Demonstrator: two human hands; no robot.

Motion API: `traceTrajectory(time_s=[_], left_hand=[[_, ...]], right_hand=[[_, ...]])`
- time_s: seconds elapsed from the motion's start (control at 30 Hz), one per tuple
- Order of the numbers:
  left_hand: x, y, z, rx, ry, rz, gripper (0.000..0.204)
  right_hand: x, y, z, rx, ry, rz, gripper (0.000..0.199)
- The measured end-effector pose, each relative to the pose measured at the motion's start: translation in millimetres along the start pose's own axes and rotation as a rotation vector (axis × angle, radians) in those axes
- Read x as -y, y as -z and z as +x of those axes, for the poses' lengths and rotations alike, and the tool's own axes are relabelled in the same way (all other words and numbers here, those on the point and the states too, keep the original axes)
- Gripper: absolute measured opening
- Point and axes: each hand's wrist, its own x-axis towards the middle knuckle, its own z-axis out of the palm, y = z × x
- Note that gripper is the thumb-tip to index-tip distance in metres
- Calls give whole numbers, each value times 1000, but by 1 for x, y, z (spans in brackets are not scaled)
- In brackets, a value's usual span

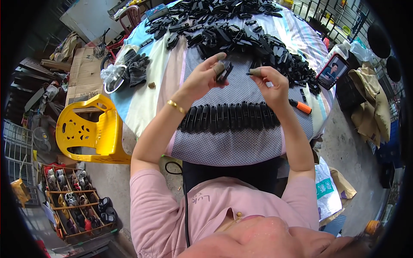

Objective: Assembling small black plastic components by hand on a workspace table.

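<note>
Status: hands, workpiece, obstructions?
Left hand holds black plastic piece. Right hand raised, grip unclear. Row of slim black plastic parts nearer body. Loose black plastic heap beyond, apparently not obstructing.

Heaped angular black pieces (232, 36) look like hard, smooth plastic with glossy highlights; a row of long narrow black pieces (230, 116) looks like plastic too, with a duller sheen. Matt, patterned cloth covers the tabletop (228, 148). Rough-looking, matt tan covers (218, 68) sheathe some fingers (206, 64). A gold-coloured bracelet (175, 106) shines like polished metal. The pink shirt (155, 206) is soft matt cloth, the dark grey gloves (138, 73) fuzzy knit. The yellow armchair (107, 131) is smooth, glossy plastic, the flattened brown carton (86, 77) matt cardboard, the phone screen (333, 71) glossy.
</note>
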Motion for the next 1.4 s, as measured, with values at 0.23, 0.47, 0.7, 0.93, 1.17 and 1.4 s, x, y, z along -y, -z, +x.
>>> traceTrajectory(time_s=[0.23, 0.47, 0.7, 0.93, 1.17, 1.4], left_hand=[[11, -18, -33, 92, 119, -358, 27], [14, -29, -45, 63, 11, -211, 28], [22, -29, -47, 71, 46, -149, 35], [24, -29, -46, -9, -28, -1, 32], [20, -26, -49, -75, -97, 110, 29], [5, -22, -53, -32, -97, 332, 27]], right_hand=[[24, -18, -6, -21, 436, -52, 18], [21, -19, -8, -55, 416, -81, 16], [26, -18, -8, -83, 451, -155, 16], [31, -21, -9, 23, 375, -252, 12], [39, -24, -13, 161, 380, -277, 23], [15, -18, -7, 112, 358, -158, 19]])
